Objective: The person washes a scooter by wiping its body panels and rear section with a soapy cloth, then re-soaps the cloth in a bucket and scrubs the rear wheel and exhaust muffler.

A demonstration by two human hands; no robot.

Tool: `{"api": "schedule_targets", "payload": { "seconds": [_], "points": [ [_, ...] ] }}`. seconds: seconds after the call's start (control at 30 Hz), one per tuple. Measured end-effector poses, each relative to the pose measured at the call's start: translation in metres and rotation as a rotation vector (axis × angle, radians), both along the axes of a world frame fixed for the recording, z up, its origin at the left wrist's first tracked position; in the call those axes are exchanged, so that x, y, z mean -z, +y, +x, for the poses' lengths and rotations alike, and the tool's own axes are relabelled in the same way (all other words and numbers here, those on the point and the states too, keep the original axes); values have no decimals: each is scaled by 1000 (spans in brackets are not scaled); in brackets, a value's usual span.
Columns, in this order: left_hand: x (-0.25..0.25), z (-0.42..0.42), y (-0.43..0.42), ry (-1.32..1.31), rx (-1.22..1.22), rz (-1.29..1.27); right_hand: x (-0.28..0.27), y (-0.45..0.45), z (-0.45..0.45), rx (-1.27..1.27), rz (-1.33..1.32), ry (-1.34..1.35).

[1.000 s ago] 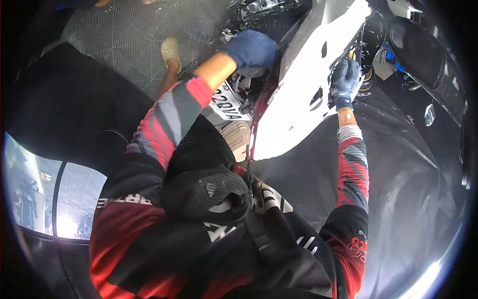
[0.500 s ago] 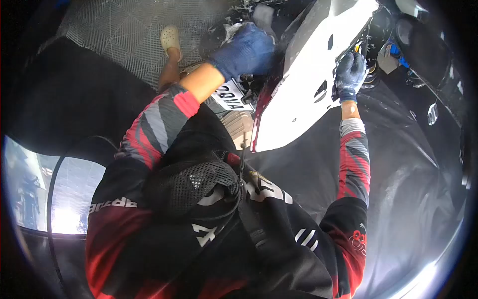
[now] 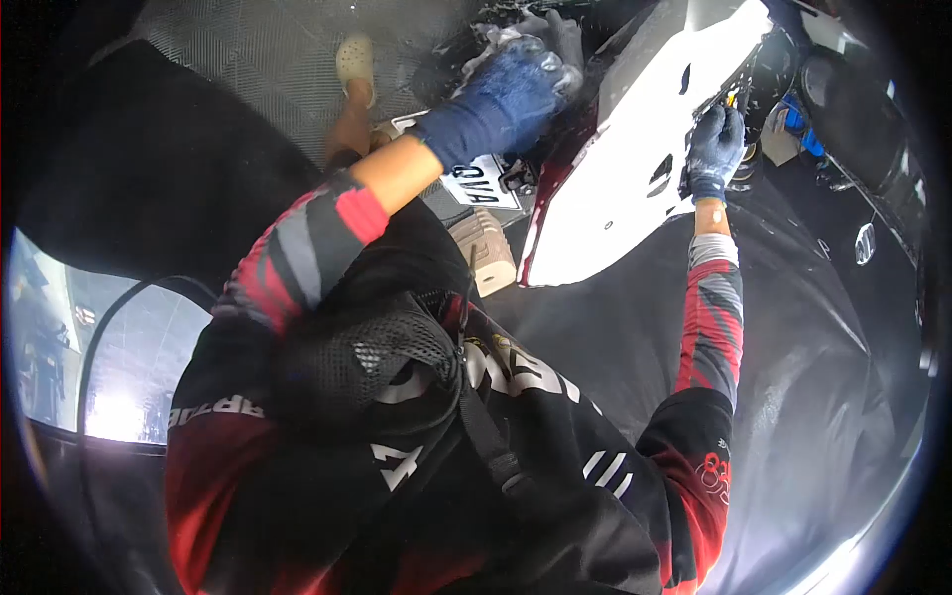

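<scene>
My left hand (image 3: 501, 104), in a dark blue glove with suds on it, is closed at a foamy grey thing (image 3: 557, 42) that I cannot make out clearly. It is above a licence plate (image 3: 478, 182) reading "QVA", left of a large white body panel (image 3: 635, 149) with a dark red edge. In a blue-grey glove, my right hand (image 3: 716, 149) has its fingers curled at the panel's right edge. Something small and yellow shows just above these fingertips. The palm side of both hands is hidden.
Another person's leg in a beige clog (image 3: 354, 61) is at the upper left, on grey grid flooring (image 3: 258, 59). A beige ribbed object (image 3: 484, 253) lies below the plate. Black vehicle parts (image 3: 853, 119) and a black sheet (image 3: 793, 317) are at the right.
The view has shifted, so the white panel and my right hand appear further right. My left hand has moved near the plate and shows more suds; the foamy grey thing is more visible.
</scene>
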State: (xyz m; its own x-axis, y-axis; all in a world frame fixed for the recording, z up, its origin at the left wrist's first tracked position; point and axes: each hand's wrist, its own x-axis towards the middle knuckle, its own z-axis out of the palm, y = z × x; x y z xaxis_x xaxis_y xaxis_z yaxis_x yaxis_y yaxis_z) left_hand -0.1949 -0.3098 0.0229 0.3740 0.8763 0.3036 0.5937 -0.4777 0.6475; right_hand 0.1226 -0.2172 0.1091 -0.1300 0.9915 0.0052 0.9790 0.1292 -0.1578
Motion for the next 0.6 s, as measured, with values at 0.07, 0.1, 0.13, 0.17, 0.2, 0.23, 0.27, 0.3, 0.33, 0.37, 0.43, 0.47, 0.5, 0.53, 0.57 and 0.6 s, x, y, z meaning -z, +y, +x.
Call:
{"api": "schedule_targets", "payload": {
  "seconds": [0.07,0.1,0.13,0.17,0.2,0.23,0.27,0.3,0.33,0.37,0.43,0.47,0.5,0.53,0.57,0.6],
  "points": [
    [0,-1,6,41,35,-54,0,-3,-6,12,83,-55],
    [-6,-5,8,56,59,4,-2,0,-7,38,20,-122],
    [-11,-9,9,16,86,-16,-1,-2,-9,105,39,-192],
    [-16,-13,10,-23,114,-37,0,-4,-11,112,63,-164],
    [-23,-18,7,-14,107,-20,5,-6,-9,120,84,-135],
    [-30,-23,2,-170,20,-39,-9,-18,-27,223,61,-34],
    [-37,-31,-5,-324,-65,-55,-28,-39,-52,323,35,72],
    [-49,-43,-14,-387,-105,-176,-36,-54,-63,239,99,194],
    [-52,-47,-24,-380,-108,-176,-49,-77,-82,233,129,326],
    [-53,-51,-33,-505,-133,-286,-61,-99,-102,222,159,457],
    [-47,-53,-47,-631,-177,-396,-94,-150,-155,270,111,590],
    [-42,-54,-55,-852,-190,-588,-106,-174,-171,253,62,578],
    [-35,-54,-63,-1075,-198,-775,-120,-195,-189,218,-111,674],
    [-27,-54,-69,-1300,-200,-960,-126,-213,-208,182,-282,765],
    [-17,-52,-74,-1250,-167,-898,-119,-232,-228,221,-379,925],
    [-8,-49,-79,-1201,-137,-834,-107,-249,-243,126,-451,907]
  ]
}}
